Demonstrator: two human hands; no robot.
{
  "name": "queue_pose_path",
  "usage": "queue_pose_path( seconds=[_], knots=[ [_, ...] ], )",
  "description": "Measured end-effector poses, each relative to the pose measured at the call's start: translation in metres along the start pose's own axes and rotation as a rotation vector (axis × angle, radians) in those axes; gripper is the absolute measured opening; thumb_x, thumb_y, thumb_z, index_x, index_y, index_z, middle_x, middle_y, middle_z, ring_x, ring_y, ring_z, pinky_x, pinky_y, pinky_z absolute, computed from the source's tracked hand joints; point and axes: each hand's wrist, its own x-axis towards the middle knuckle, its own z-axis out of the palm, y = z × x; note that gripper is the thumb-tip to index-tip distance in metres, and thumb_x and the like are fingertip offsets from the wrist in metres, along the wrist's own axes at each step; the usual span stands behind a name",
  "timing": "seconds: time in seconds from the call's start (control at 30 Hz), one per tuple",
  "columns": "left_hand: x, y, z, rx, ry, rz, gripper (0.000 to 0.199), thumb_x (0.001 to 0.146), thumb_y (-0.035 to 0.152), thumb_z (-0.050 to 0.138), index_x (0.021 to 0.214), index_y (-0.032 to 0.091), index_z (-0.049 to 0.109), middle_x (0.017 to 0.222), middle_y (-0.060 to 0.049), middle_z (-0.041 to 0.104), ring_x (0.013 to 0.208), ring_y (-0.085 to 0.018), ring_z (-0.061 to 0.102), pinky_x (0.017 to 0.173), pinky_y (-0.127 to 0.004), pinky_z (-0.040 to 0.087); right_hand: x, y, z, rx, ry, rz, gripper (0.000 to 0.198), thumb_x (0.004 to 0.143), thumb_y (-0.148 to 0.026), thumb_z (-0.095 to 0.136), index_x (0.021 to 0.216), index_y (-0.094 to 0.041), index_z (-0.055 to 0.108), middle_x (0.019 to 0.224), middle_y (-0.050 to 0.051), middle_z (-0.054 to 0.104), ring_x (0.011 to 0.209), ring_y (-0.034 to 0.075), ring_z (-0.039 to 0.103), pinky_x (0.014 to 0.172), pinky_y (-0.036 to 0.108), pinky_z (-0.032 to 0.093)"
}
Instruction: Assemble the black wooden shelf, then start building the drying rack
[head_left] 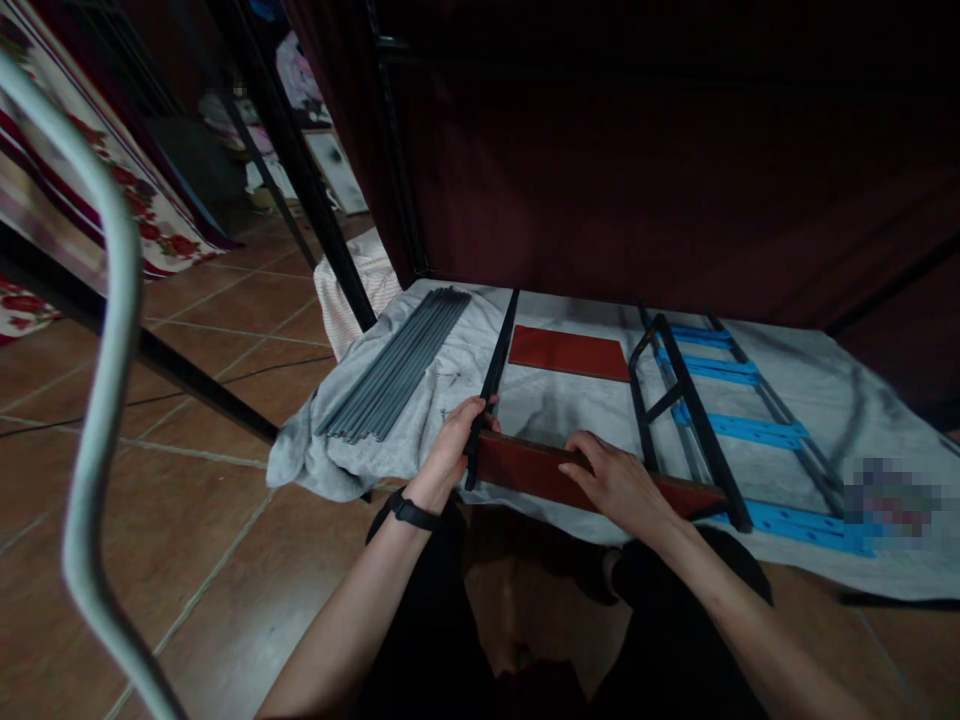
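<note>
1. Grey cloth (795, 360): biggest thing, spread under everything. Best kept flat near the joint, so parts don't rock on folds.
2. Black frame (700, 420) at R, seems stood on edge, plus black bar (500, 350) at L. They run front to back, approx. parallel. Worth holding both upright and square while the board sits between; a lean at one end would prob. twist the other.
3. Blue pieces (757, 430), R of the frame, well clear of the hands.
4. Grey rods (397, 365), bundled at far L, apart from the work. Fine left alone.
5. Red-brown board (525, 470): at cloth's front edge, btwn bar and frame, on its long edge. Long axis L–R, roughly crosswise to bar; L end at bar, R end at frame, broad face twd the person.
6. Red panel (570, 353): flat, behind board, long axis also approx. L–R.
7. L hand (454, 445): closed round bar at board's L end. R hand (626, 490): gripping board's top edge. Steady L, small nudges R shd align it best.
8. Small bits (450, 376), poss. screws, by rods; too small to tell.
</note>
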Motion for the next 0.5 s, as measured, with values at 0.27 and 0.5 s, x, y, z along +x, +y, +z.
queue_pose_path(
  seconds=[0.27, 0.5],
  knots=[
    [0.0, -0.003, 0.002, -0.045, 0.014, 0.019, 0.042, 0.081, 0.042, 0.06, 0.105, 0.009, 0.071, 0.057, 0.001, 0.06, 0.046, -0.01, 0.05, 0.048, -0.022, 0.036, 0.007, -0.019, 0.011, -0.058, -0.036, -0.127, 0.037, 0.099, -0.028, 0.042, 0.135, -0.023, 0.047, 0.126, 0.009, 0.063, 0.108, 0.024, 0.064, 0.088, 0.036, 0.048],
    [0.005, -0.016, -0.007, -0.165, 0.097, 0.062, 0.042, 0.086, 0.048, 0.059, 0.104, 0.013, 0.071, 0.078, -0.005, 0.069, 0.069, -0.015, 0.062, 0.065, -0.025, 0.048, 0.045, -0.067, 0.021, -0.186, -0.148, -0.221, 0.069, 0.096, -0.026, 0.047, 0.157, -0.025, 0.014, 0.128, 0.013, 0.065, 0.105, 0.028, 0.067, 0.085, 0.038, 0.05]
  ],
)
